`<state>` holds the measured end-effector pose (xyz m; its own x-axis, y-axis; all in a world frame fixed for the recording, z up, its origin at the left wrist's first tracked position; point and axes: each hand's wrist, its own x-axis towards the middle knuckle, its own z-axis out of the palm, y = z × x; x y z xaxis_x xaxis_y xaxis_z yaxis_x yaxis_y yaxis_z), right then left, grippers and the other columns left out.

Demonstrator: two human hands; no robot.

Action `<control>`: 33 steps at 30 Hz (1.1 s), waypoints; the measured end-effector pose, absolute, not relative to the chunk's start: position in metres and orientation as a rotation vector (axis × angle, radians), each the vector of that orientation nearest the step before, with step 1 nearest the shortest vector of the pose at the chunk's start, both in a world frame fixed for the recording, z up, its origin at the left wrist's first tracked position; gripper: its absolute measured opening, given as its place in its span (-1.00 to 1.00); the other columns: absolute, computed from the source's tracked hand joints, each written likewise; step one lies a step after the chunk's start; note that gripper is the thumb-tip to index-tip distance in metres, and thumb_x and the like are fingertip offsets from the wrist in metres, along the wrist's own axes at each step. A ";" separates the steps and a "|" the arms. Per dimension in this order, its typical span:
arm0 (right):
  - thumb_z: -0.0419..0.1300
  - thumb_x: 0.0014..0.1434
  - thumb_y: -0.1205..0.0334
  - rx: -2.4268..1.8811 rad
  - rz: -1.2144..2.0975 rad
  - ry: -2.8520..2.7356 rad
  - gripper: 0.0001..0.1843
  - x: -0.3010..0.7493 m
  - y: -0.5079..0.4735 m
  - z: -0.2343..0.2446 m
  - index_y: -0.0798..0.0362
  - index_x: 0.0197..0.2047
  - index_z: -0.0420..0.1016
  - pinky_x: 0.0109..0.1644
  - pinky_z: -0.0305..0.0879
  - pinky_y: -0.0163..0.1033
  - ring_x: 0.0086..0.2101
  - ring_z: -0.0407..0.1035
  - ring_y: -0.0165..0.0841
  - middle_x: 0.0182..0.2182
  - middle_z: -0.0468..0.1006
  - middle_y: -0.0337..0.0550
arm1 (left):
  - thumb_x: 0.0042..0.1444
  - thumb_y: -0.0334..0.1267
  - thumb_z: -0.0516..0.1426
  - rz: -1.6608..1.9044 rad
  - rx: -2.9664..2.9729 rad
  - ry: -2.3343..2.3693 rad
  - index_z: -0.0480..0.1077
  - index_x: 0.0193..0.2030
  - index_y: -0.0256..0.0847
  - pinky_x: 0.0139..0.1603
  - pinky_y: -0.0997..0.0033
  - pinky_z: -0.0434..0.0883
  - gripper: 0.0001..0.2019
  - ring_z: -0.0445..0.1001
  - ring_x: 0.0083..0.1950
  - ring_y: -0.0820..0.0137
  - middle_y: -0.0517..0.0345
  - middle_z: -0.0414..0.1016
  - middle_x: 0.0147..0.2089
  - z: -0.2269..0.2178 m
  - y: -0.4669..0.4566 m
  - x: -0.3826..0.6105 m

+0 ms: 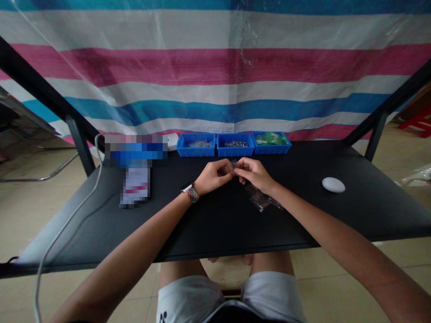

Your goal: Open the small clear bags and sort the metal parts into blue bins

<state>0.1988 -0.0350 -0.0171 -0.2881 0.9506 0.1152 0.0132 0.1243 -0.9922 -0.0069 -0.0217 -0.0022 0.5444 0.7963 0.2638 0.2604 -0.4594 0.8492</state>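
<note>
Between my two hands, just in front of the blue bins, is a small clear plastic bag. My left hand, with a patterned band at the wrist, pinches one side of it. The fingers of my right hand are closed on its other edge. What the bag contains is too small to make out. Several more clear plastic bags with thin brownish pieces inside lie on the black table, below and partly behind my right hand.
Along the back stand a left blue bin with clear bags, a middle blue bin with metal pieces, and a right blue bin with green-and-white packets. A white oval object lies right. A cable crosses the left side beside blurred items.
</note>
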 end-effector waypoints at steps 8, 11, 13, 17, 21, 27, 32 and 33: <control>0.48 0.07 -0.06 -0.948 1.319 -1.432 -0.61 0.198 -0.036 -0.015 0.01 -0.36 0.43 -0.49 0.33 -0.30 -0.57 0.35 -0.42 -0.56 0.46 -0.33 | 0.22 -0.02 0.31 0.896 1.774 0.750 0.40 -0.24 -0.24 -0.40 0.48 0.45 -0.68 0.46 -0.40 0.46 0.19 0.45 -0.35 -0.002 -0.021 -0.005; 0.52 0.02 -0.07 -0.959 1.303 -1.430 -0.58 0.196 -0.036 -0.017 0.02 -0.37 0.47 -0.51 0.31 -0.30 -0.58 0.33 -0.43 -0.56 0.46 -0.32 | 0.23 -0.02 0.30 0.942 1.721 0.721 0.38 -0.23 -0.23 -0.39 0.49 0.48 -0.68 0.45 -0.39 0.48 0.19 0.45 -0.32 -0.005 -0.019 -0.005; 0.55 -0.02 -0.07 -0.976 1.295 -1.434 -0.57 0.195 -0.036 -0.018 0.03 -0.38 0.49 -0.51 0.30 -0.30 -0.58 0.34 -0.44 -0.55 0.47 -0.31 | 0.24 -0.04 0.31 0.962 1.719 0.729 0.39 -0.19 -0.24 -0.41 0.51 0.46 -0.69 0.45 -0.41 0.49 0.18 0.46 -0.32 -0.007 -0.019 -0.005; 0.58 -0.06 -0.06 -1.006 1.312 -1.430 -0.55 0.194 -0.036 -0.018 0.03 -0.37 0.49 -0.51 0.33 -0.31 -0.57 0.36 -0.43 -0.53 0.49 -0.30 | 0.25 -0.07 0.29 0.967 1.730 0.757 0.40 -0.17 -0.24 -0.39 0.51 0.45 -0.72 0.47 -0.40 0.49 0.17 0.48 -0.32 -0.008 -0.019 -0.005; 0.54 0.00 -0.04 -0.995 1.345 -1.436 -0.59 0.194 -0.035 -0.016 0.04 -0.30 0.51 -0.51 0.33 -0.32 -0.57 0.36 -0.45 -0.47 0.52 -0.29 | 0.23 -0.17 0.27 0.996 1.722 0.772 0.38 -0.23 -0.24 -0.39 0.51 0.42 -0.79 0.46 -0.41 0.50 0.18 0.46 -0.34 -0.005 -0.020 -0.004; 0.53 0.01 -0.02 -0.980 1.346 -1.478 -0.59 0.195 -0.034 -0.018 0.04 -0.29 0.49 -0.48 0.36 -0.33 -0.55 0.38 -0.46 -0.45 0.54 -0.28 | 0.13 -0.32 0.22 1.033 1.729 0.743 0.31 -0.31 -0.21 -0.40 0.52 0.36 -0.86 0.41 -0.43 0.52 0.27 0.38 -0.41 -0.004 -0.021 -0.001; 0.53 0.03 -0.02 -0.974 1.340 -1.520 -0.59 0.194 -0.035 -0.020 0.04 -0.28 0.48 -0.46 0.37 -0.34 -0.50 0.40 -0.44 -0.44 0.53 -0.28 | 0.11 -0.34 0.19 1.034 1.759 0.712 0.30 -0.33 -0.21 -0.40 0.52 0.33 -0.89 0.37 -0.44 0.54 0.29 0.37 -0.42 -0.005 -0.022 0.000; 0.52 0.04 -0.02 -0.969 1.339 -1.532 -0.59 0.195 -0.035 -0.020 0.05 -0.27 0.49 -0.45 0.37 -0.34 -0.49 0.40 -0.44 -0.42 0.54 -0.27 | 0.11 -0.34 0.18 1.030 1.766 0.716 0.30 -0.33 -0.21 -0.41 0.52 0.32 -0.90 0.36 -0.45 0.54 0.29 0.36 -0.42 -0.006 -0.022 0.000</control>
